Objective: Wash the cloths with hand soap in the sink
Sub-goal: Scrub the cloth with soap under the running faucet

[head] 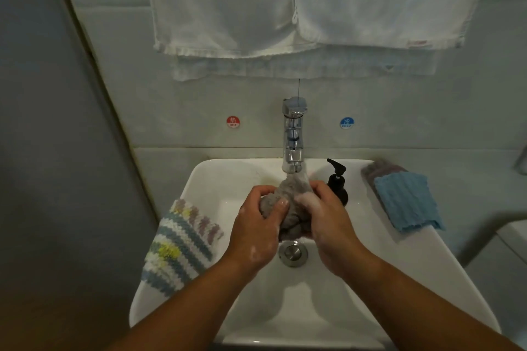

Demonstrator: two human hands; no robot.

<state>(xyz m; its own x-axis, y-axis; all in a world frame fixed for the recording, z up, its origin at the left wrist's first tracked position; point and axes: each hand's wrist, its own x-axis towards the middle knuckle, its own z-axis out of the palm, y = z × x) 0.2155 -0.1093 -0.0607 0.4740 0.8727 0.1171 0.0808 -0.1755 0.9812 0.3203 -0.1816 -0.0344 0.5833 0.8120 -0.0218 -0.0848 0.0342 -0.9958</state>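
Four cloths show. One bunched grey cloth [288,199] hangs under the faucet [293,134], its long axis running from spout to drain [293,253]. The left hand [256,225] and right hand [328,225] curl their fingers round it. Left of the faucet lies a striped cloth [182,242]; to the right, a blue cloth [405,199] lies on a mauve cloth [382,168]. Two stickers read HOT [233,122] and COLD [346,122].

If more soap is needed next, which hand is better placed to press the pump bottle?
Probably the right hand. Both hands grip the grey cloth, but the black pump bottle stands just beside the right one, far from the left hand.
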